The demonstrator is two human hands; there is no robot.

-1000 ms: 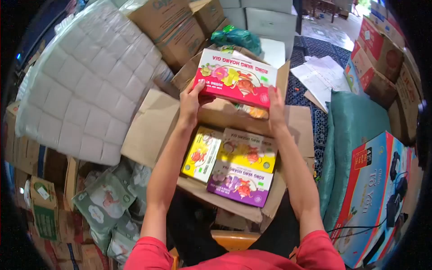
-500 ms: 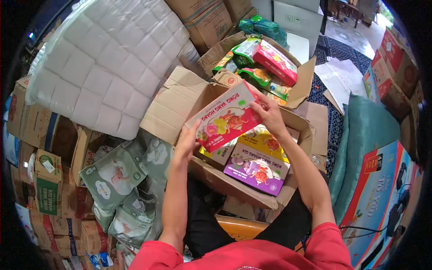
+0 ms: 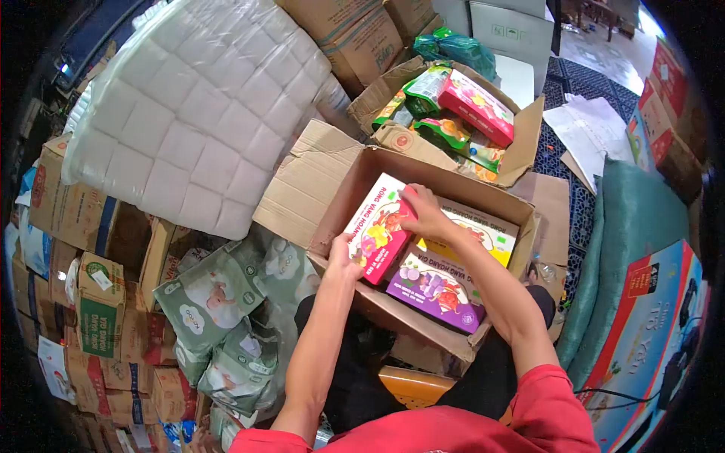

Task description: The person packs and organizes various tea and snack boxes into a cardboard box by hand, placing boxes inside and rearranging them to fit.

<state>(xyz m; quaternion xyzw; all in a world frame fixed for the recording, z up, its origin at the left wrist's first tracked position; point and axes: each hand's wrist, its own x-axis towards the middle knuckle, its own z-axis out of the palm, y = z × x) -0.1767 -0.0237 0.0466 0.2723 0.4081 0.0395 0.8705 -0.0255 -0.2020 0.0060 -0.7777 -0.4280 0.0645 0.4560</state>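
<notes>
Here, the red box [image 3: 380,230] lies between left grip [image 3: 344,260] and right grip [image 3: 429,217], both holding it.

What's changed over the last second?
The red box, held throughout by left hand and right hand, came down toward the person and turned lengthwise, to the open carton's left side. The purple box and yellow box stayed put.
</notes>
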